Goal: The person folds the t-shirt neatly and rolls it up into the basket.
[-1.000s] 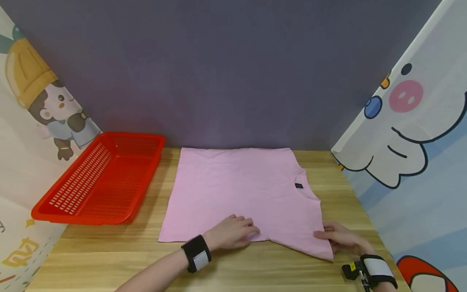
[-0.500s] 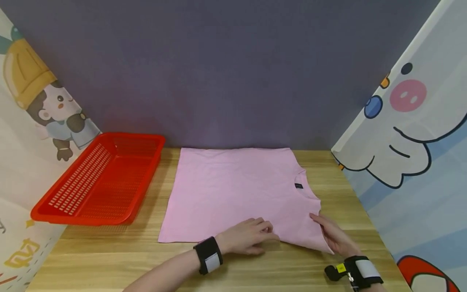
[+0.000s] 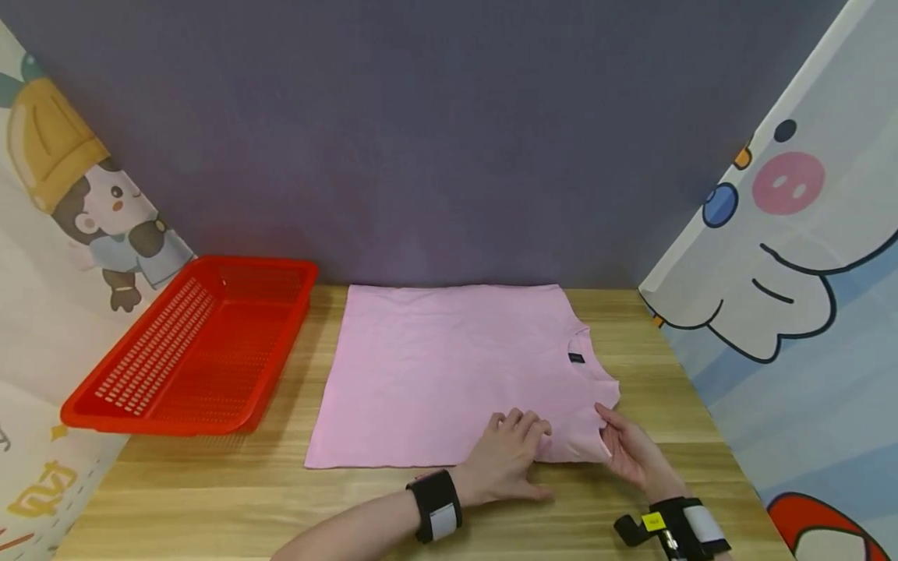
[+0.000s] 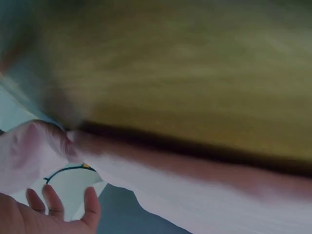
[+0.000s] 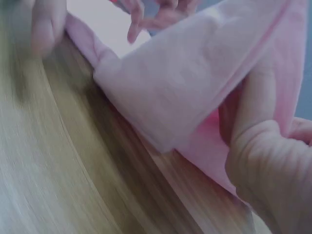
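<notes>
A pink T-shirt [image 3: 449, 374] lies flat on the wooden table, its neckline and black label towards the right in the head view. The sleeve at its near right corner is lifted and partly folded over; my right hand [image 3: 634, 460] pinches it between thumb and fingers. In the right wrist view, the raised cloth [image 5: 170, 83] hides part of those fingers. Beside the fold, my left hand [image 3: 501, 460] is spread at the shirt's near edge, fingertips over the cloth and thumb apart. The left wrist view shows some of its fingers [image 4: 91, 207] loosely bent, holding nothing.
A red plastic basket [image 3: 210, 343] with perforated sides stands left of the shirt. Behind the wooden table [image 3: 351, 506] rises a dark grey panel [image 3: 449, 140]. Printed cartoon sheets border it on the left and on the right [image 3: 807, 257].
My right hand has brought the sleeve corner up and inward, folding it over. My left hand has slid right along the near edge towards the fold.
</notes>
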A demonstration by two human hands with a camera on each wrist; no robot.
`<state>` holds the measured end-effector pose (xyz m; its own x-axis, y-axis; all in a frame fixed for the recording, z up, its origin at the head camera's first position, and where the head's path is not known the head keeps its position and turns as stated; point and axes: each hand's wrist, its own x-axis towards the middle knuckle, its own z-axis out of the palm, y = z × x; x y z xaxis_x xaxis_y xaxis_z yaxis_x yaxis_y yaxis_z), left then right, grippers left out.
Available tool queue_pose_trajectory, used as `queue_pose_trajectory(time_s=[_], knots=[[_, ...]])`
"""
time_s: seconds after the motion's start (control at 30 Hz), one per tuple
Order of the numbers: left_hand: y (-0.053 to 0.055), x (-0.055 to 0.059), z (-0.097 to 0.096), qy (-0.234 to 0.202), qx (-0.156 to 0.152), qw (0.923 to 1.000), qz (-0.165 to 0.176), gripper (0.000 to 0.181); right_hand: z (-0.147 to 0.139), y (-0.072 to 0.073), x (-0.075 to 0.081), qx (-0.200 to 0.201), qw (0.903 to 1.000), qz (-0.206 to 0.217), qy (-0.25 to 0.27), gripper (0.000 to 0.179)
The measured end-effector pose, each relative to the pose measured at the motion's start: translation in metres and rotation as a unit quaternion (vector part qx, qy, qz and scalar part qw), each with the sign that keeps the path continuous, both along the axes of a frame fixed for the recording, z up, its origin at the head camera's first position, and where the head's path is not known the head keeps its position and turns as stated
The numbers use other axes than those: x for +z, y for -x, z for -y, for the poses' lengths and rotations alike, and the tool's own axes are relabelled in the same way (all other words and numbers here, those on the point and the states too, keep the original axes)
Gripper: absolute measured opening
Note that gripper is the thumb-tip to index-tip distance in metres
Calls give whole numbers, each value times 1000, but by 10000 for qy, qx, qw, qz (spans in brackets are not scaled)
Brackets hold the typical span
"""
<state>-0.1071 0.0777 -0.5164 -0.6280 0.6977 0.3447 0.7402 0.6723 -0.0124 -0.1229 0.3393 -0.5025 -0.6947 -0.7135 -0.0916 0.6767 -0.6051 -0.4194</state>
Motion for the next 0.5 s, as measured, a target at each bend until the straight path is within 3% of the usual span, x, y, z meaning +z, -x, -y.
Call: queue_pose_trajectory(time_s=[0.1,0.2,0.43,0.5], knots=[[-4,-3,-10,-221,440,9988,0,82,1,0,-2,165,9992,-127,336,58],[-7,-4,-16,-437,663,9967,170,74,2,0,-3,226,9980,-292,504,56],[-3,3,-17,-1196,550,9879,818,21,-1,-2,-4,52,9963,-339,790,63],[-1,5,-16,-1214,559,9868,914,20,-2,-2,-4,10,9955,-369,873,67]])
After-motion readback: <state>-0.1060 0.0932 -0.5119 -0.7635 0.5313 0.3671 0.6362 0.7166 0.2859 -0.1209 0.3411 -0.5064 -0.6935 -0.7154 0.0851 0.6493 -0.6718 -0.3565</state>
